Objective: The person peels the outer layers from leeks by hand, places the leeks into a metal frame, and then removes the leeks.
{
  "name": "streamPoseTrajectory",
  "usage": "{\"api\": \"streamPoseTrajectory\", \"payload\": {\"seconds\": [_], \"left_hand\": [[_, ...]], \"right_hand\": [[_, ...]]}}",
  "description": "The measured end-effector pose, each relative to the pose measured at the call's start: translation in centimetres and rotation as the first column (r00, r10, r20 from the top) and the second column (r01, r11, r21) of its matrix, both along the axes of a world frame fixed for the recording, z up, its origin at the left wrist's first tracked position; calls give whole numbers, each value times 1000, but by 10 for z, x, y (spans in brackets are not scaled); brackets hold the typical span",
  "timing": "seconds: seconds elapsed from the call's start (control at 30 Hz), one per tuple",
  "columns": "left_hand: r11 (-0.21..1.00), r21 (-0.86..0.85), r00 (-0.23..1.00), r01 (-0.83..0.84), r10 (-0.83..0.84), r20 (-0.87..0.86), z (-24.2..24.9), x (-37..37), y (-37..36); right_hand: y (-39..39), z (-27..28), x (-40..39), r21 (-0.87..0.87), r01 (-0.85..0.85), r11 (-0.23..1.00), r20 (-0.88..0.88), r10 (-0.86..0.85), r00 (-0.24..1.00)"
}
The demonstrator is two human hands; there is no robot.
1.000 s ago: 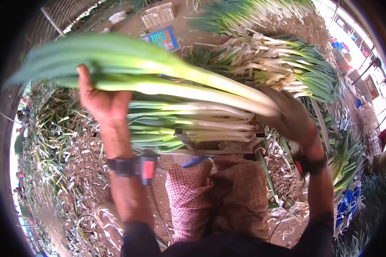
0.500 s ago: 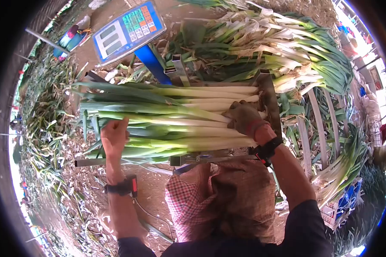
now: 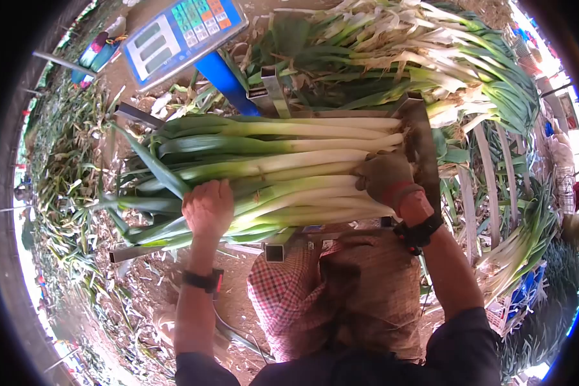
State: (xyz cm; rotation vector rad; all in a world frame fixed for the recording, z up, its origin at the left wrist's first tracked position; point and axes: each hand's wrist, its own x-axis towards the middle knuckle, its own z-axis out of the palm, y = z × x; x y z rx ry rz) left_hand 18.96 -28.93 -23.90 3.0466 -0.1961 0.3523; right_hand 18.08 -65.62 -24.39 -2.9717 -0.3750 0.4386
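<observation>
A row of long green onions [image 3: 328, 157] lies sideways in a metal frame [image 3: 424, 151], white stems to the right and green leaves to the left. My bare left hand [image 3: 209, 207] is closed over the leaves on the near side, its fingertips partly hidden. Around the white ends of the nearer stems, my right hand [image 3: 387, 177] curls in a dark glove, close to the frame's upright end plate. One dark leaf sticks up at a slant just left of my left hand.
Behind the frame stands a blue scale display [image 3: 183, 38] on a blue post. A big heap of green onions [image 3: 431, 58] lies at the back right, with more by a crate [image 3: 514, 299]. Leaf scraps [image 3: 71, 212] litter the ground at left.
My left hand has moved right and come down onto the leaves. The nearer onions have shifted and bunched between my hands. My right hand stays at the white ends. The view has shifted slightly.
</observation>
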Motion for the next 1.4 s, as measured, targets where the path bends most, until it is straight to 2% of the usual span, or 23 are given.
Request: {"api": "streamPoseTrajectory", "payload": {"seconds": [0.03,0.1,0.17,0.27,0.37,0.43,0.5,0.6,0.63,0.7,0.77,0.83,0.9,1.0,1.03,1.07,1.1,1.17,1.2,1.23,1.27,1.33,1.4], "left_hand": [[999,-8,999,-34,34,3,-14,4,1],[998,1,994,61,-60,89,-43,46,10],[1000,18,995,24,-22,-93,-36,67,4],[999,-24,999,28,-29,-25,-34,65,-2],[998,-51,997,32,-28,76,-33,51,3],[997,-61,991,36,-28,131,-36,46,5],[993,-95,980,72,-53,192,-33,45,5],[979,-131,955,157,-117,271,-20,42,12],[981,-120,953,152,-113,282,-15,37,13],[984,-99,943,146,-108,316,-4,31,13],[976,-103,927,189,-143,346,1,22,14],[966,-111,909,235,-178,378,8,13,10],[956,-142,923,258,-201,327,6,7,2],[953,-180,925,245,-174,337,-19,6,-16],[960,-180,937,215,-151,314,-22,5,-21],[966,-176,947,189,-131,294,-22,5,-24],[973,-168,956,160,-110,272,-22,6,-27],[976,-125,945,178,-134,299,-24,7,-31],[978,-109,946,177,-138,293,-24,7,-31],[981,-91,946,172,-138,292,-24,8,-30],[976,-103,946,192,-156,283,-24,8,-28],[976,-93,949,198,-167,267,-22,7,-25],[973,-95,951,209,-180,251,-23,6,-20]], "right_hand": [[2,-3,4,-7,1,1000,18,-1,1000],[9,-13,17,-34,38,999,21,-37,999],[20,-20,21,-70,130,989,-15,-131,991],[23,-16,22,-144,73,987,-3,-75,997],[57,26,23,177,33,984,138,-58,989],[102,29,27,468,-179,865,225,79,971],[146,11,37,515,-278,811,267,156,951],[170,-1,67,405,-328,853,133,300,945],[166,3,63,578,-168,799,54,169,984],[141,29,56,811,167,560,-162,-59,985],[102,58,41,939,195,282,-187,-56,981],[66,99,-3,980,112,166,-89,-140,986],[11,110,-58,981,126,149,-118,-64,991],[-74,119,-158,702,648,295,-671,-32,741],[-78,133,-175,434,606,667,-730,-133,670],[-91,124,-197,180,295,939,-656,-108,747],[-91,123,-222,-115,40,993,-471,-89,878],[-64,142,-203,49,332,942,-423,-282,861],[-37,151,-185,231,429,873,-317,-350,882],[-25,137,-171,344,210,915,-28,-213,977],[-4,125,-144,388,144,910,125,-206,970],[23,92,-90,364,-20,931,290,-93,952],[37,54,-55,148,-129,981,275,84,958]]}}
